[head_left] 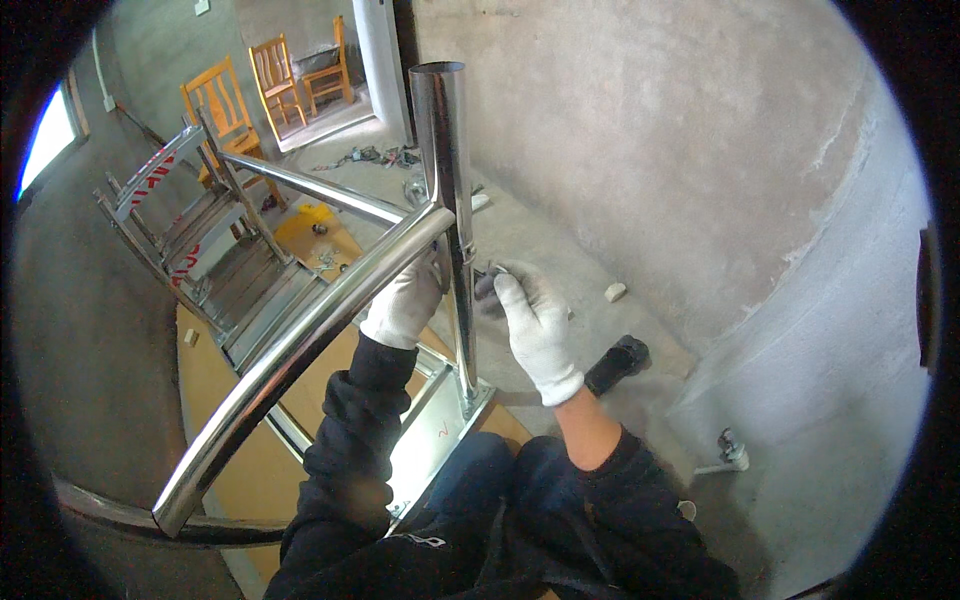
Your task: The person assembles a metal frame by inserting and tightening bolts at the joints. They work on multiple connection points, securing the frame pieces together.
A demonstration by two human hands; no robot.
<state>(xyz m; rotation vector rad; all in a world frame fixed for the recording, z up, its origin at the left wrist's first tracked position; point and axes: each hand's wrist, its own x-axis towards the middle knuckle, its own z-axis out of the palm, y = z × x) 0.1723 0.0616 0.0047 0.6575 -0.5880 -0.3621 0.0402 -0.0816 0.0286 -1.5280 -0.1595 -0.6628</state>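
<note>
A shiny metal tube frame (330,290) stands in front of me, with an upright post (440,130) and a sloping rail joined to it. My left hand (405,303), in a white glove, is closed against the post just below the joint; its fingertips are partly hidden behind the metal. On the post's right side my right hand (537,325), also white-gloved with darkened fingertips, is closed in a pinch. Something small shows at its fingertips, too small to name. A small fitting sticks out of the post near these fingers. The post's foot meets a pale panel (440,430) with a red mark.
Metal-framed chairs or racks (200,220) are stacked at the left on a tan board (215,390). Wooden chairs (280,80) stand at the back. A dark cylindrical object (618,365) and a small block (615,292) lie on the floor. A pipe fitting (735,452) sits by the right wall.
</note>
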